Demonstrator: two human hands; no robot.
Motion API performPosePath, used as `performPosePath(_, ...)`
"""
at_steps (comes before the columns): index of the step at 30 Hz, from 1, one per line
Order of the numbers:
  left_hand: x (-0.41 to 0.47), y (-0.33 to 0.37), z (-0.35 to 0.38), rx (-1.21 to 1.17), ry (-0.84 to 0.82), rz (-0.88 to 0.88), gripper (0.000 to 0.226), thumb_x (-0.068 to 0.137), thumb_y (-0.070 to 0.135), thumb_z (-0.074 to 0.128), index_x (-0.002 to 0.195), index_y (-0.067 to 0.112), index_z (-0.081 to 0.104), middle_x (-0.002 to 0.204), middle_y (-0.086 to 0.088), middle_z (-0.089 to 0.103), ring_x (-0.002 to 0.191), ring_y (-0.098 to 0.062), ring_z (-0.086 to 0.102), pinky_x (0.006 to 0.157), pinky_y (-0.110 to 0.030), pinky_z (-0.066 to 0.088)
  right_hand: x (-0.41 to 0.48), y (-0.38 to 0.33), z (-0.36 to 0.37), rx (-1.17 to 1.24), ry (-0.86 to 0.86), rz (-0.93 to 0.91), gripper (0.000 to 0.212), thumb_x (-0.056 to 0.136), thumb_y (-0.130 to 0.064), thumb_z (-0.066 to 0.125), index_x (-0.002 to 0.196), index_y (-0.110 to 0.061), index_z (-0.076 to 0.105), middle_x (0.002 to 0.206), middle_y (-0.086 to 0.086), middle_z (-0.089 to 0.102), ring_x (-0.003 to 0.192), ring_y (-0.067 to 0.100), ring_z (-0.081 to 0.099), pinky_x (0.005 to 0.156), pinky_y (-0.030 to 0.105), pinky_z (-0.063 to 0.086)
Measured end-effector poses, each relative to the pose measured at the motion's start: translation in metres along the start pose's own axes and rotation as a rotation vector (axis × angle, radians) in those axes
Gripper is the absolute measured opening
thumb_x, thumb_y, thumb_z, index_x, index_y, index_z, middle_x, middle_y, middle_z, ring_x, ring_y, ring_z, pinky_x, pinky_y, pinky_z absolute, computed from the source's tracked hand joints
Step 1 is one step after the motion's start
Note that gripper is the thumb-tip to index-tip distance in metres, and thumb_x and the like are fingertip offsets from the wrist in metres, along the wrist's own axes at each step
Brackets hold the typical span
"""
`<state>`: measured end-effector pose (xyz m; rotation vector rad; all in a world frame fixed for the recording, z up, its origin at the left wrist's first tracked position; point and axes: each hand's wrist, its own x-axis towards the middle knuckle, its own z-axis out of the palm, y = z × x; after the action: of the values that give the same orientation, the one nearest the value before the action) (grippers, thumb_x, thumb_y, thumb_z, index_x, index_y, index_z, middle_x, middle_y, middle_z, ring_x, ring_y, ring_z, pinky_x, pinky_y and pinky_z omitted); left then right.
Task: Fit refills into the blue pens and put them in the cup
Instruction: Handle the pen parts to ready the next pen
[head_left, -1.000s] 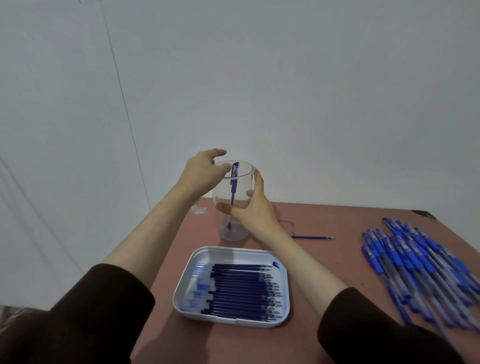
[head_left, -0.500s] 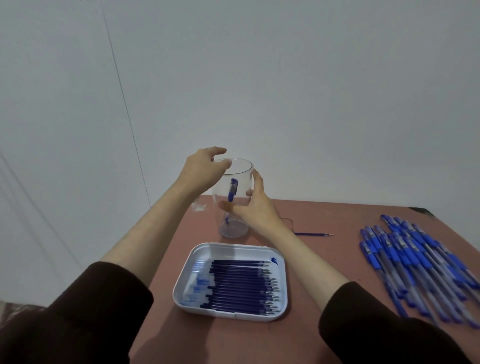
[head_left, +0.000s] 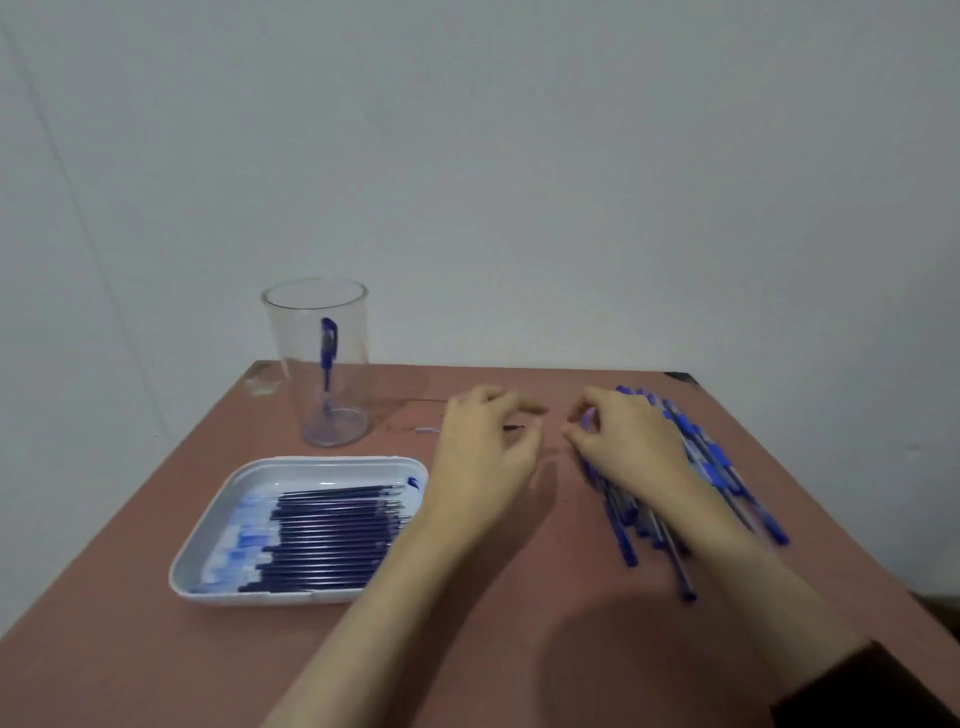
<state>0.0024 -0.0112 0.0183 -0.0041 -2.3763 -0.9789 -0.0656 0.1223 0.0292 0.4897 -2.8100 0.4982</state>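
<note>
Our left hand (head_left: 483, 457) curls over the thin loose refill (head_left: 427, 430), our right hand (head_left: 631, 449) over the heap of blue plastic pens (head_left: 719, 460) on the tabletop (head_left: 130, 649); whether either pinches, we cannot tell. We should single out one pen.

A plain indoor work table laid out with pen parts; whether home, office or workshop cannot be told.
A bare reddish-brown table (head_left: 156, 649) stands against an unmarked pale grey wall (head_left: 519, 156). It holds a white rectangular plastic tray (head_left: 332, 464) of thin dark blue refills (head_left: 332, 535), a tall clear plastic cup (head_left: 291, 364) and a heap of blue-capped clear plastic pens (head_left: 717, 457).
</note>
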Motion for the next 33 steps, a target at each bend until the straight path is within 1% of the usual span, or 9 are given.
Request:
performPosePath(2,-0.005,-0.003,0.016,-0.041,-0.032,-0.059,0.022,0.086,0.013,0.059,0.102,0.021,0.072,0.108,-0.003,0.064,0.108,-0.019,0.053,0.092,-0.017,0.031,-0.003,0.009,-0.007,-0.152,-0.054,0.050,0.014,0.090,-0.027,0.054,0.098,-0.019,0.060,0.098,0.003,0.062,0.098,0.026,0.056,0.069,0.030,0.036)
performPosePath(5,-0.006,-0.005,0.022,-0.069,-0.024,-0.102,0.023,0.088,0.012,0.057,0.104,0.021,0.071,0.110,-0.004,0.065,0.108,-0.019,0.054,0.084,-0.015,0.030,-0.003,0.014,-0.010,-0.266,-0.083,0.094,0.010,0.087,-0.017,0.052,0.079,-0.012,0.053,0.077,0.002,0.053,0.077,0.026,0.050,0.062,0.028,0.035)
performPosePath(11,-0.010,-0.011,0.022,-0.049,0.013,-0.090,0.023,0.089,0.012,0.054,0.102,0.022,0.071,0.108,0.003,0.066,0.106,-0.015,0.051,0.079,-0.013,0.025,-0.005,0.010,-0.009,-0.383,-0.119,0.113,0.034,0.091,-0.021,0.054,0.066,-0.015,0.031,0.065,-0.003,0.037,0.063,0.017,0.042,0.055,0.025,0.026)
performPosePath(16,-0.009,-0.010,0.023,-0.067,-0.001,-0.107,0.023,0.089,0.012,0.055,0.102,0.022,0.071,0.109,0.003,0.067,0.107,-0.015,0.053,0.081,-0.015,0.030,-0.002,0.010,-0.007,-0.291,-0.162,0.158,0.033,0.088,-0.019,0.053,0.061,-0.014,0.035,0.059,-0.003,0.039,0.051,0.012,0.034,0.048,0.022,0.022)
performPosePath(19,-0.010,-0.008,0.022,-0.122,-0.016,-0.136,0.023,0.090,0.015,0.054,0.103,0.024,0.071,0.108,0.008,0.067,0.104,-0.009,0.055,0.087,-0.019,0.037,0.000,0.006,-0.010,-0.210,-0.065,0.180,0.031,0.092,-0.023,0.050,0.064,-0.012,0.042,0.064,-0.002,0.042,0.062,0.017,0.039,0.054,0.024,0.029)
performPosePath(22,-0.006,-0.005,0.019,-0.351,-0.008,-0.249,0.021,0.092,0.018,0.056,0.108,0.021,0.069,0.103,0.009,0.069,0.093,-0.003,0.062,0.087,-0.022,0.048,0.001,-0.001,-0.010,0.105,0.109,0.122,0.036,0.097,-0.037,0.049,0.073,-0.012,0.056,0.065,0.000,0.056,0.061,0.018,0.050,0.050,0.027,0.034)
performPosePath(26,0.002,-0.003,0.012,-0.859,-0.040,-0.433,0.036,0.095,0.024,0.053,0.130,0.015,0.054,0.113,-0.003,0.067,0.096,-0.014,0.067,0.085,-0.032,0.055,-0.007,-0.023,0.001,1.305,-0.131,0.155,0.018,0.096,-0.021,0.055,0.086,-0.008,0.060,0.058,0.004,0.058,0.047,0.015,0.048,0.045,0.023,0.038)
performPosePath(30,0.007,-0.001,-0.005,-1.105,0.067,-0.390,0.023,0.097,0.021,0.048,0.117,0.017,0.059,0.093,0.003,0.074,0.081,-0.008,0.070,0.076,-0.029,0.055,-0.007,-0.024,0.011,1.369,-0.282,0.095,0.017,0.096,-0.015,0.054,0.083,-0.008,0.063,0.055,0.001,0.048,0.042,0.009,0.032,0.041,0.021,0.023)
performPosePath(33,0.009,-0.005,-0.013,-1.138,0.172,-0.360,0.021,0.095,0.018,0.052,0.115,0.018,0.060,0.095,-0.001,0.074,0.084,-0.012,0.071,0.067,-0.020,0.054,-0.005,-0.016,0.005,1.250,-0.325,0.033,0.016,0.095,-0.015,0.056,0.090,-0.011,0.070,0.056,0.003,0.051,0.043,0.010,0.035,0.042,0.020,0.029)
